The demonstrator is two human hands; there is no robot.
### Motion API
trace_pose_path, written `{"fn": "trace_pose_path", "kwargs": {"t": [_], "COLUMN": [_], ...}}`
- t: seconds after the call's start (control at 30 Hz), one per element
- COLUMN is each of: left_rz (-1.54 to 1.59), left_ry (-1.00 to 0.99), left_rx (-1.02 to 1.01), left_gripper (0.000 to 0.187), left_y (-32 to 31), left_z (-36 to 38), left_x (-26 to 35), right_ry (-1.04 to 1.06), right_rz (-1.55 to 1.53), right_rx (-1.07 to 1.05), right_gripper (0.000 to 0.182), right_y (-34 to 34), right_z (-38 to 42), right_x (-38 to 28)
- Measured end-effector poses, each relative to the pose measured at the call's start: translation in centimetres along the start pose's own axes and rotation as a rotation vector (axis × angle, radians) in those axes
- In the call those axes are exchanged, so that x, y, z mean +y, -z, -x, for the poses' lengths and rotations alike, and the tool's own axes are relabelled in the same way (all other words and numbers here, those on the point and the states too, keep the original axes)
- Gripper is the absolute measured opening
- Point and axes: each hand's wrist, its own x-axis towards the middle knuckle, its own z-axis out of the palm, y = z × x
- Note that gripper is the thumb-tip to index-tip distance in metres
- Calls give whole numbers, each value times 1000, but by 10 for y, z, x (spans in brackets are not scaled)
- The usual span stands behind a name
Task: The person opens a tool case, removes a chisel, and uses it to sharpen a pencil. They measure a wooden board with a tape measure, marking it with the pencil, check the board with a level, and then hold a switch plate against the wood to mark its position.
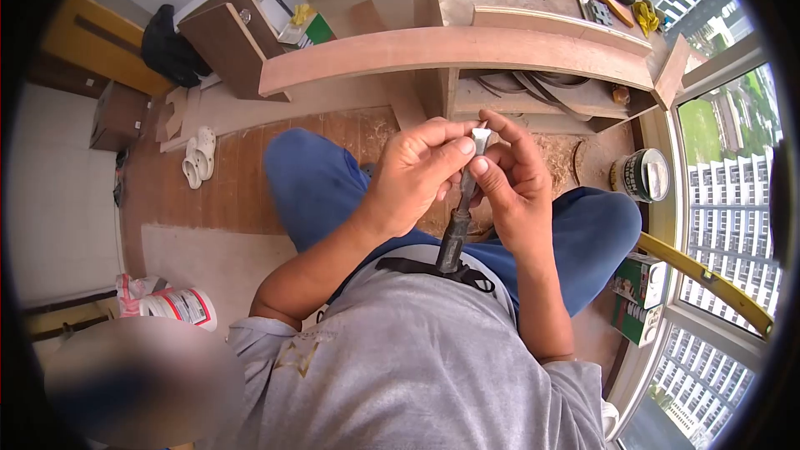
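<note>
Steel-bladed chisel [481, 150]: tip pinched by left hand [408, 168], shank braced by fingers of right hand [518, 187], seemingly to steady the upturned edge. Handle angled down toward grey shirt [417, 350]. Beyond: long wooden board [375, 52].

Bright daylight from the windows [727, 200] at right; strong fisheye, black round rim.
Light soft, falls off to a greyer left side; shade inside the shelf [517, 106]. Pale glint at the end of the chisel [467, 192]. Left hand [417, 168] and right hand [514, 179] fairly crisp. Long board [450, 48] bows, window frames lean near the edges. Heavy smooth blur over a round patch [142, 383], lower left.
</note>
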Motion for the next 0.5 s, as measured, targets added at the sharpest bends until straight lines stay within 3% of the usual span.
{"fn": "trace_pose_path", "kwargs": {"t": [0.17,0.5], "left_rz": [-107,-137], "left_ry": [-72,3], "left_rx": [-13,1], "left_gripper": [27,25], "left_y": [-1,0], "left_z": [-4,-3], "left_x": [-2,-14], "right_ry": [-38,-119], "right_rz": [-66,-93], "right_rx": [42,68], "right_gripper": [52,44], "right_y": [-5,3], "right_z": [3,10], "right_x": [4,16]}}
